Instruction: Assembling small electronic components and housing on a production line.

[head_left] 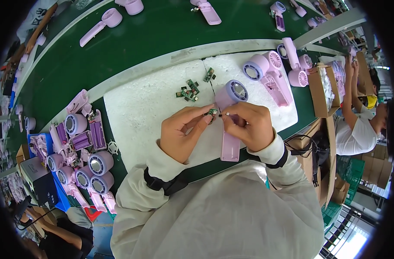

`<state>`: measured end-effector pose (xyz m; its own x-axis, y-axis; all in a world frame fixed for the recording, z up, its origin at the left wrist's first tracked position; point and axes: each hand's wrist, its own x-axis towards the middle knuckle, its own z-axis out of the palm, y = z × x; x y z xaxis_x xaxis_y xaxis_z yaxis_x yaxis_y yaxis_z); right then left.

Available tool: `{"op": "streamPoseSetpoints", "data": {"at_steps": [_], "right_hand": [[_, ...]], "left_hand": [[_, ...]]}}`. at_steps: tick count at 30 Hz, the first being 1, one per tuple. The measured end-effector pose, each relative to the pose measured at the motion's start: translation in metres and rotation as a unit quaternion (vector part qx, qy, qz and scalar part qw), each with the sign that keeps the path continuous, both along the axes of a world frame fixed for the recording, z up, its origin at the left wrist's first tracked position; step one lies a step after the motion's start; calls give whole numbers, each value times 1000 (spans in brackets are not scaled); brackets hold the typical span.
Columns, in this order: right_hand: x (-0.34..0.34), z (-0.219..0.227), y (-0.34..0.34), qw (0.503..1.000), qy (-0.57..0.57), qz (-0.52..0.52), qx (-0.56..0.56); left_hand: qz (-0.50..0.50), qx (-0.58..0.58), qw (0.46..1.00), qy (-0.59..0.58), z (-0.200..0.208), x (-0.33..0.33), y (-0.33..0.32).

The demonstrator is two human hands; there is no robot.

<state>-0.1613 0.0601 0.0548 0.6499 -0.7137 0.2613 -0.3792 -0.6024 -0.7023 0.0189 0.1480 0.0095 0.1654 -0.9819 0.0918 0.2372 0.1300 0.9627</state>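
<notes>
My left hand (182,131) pinches a small green circuit board (212,112) between thumb and fingertips. Close beside it, my right hand (249,125) is closed, with a tiny white connector (227,114) at its fingertips. Under the right hand lies a pale purple handheld fan, its round head (234,92) pointing away from me and its open pink handle (230,146) toward me. Several loose circuit boards (189,91) sit beyond my left hand on the white foam sheet (136,108).
At the left are stacked purple fan heads (100,162) and open housings (97,129). More fans (266,69) rest on the foam's right side. Beyond, a green conveyor belt (162,26) carries spaced fans. A cardboard box (324,90) stands at right, near another person (357,129).
</notes>
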Motion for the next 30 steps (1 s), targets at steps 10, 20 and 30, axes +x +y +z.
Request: {"op": "streamPoseSetpoints", "data": {"at_steps": [10, 20, 30], "right_hand": [[-6, 5, -5, 998, 12, 19, 64], [-15, 4, -8, 975, 13, 0, 221], [-10, 0, 1, 992, -31, 13, 123]], "left_hand": [[-64, 13, 998, 19, -3, 8, -1], [-176, 81, 974, 117, -9, 13, -3], [-77, 40, 988, 127, -7, 6, -4]]}}
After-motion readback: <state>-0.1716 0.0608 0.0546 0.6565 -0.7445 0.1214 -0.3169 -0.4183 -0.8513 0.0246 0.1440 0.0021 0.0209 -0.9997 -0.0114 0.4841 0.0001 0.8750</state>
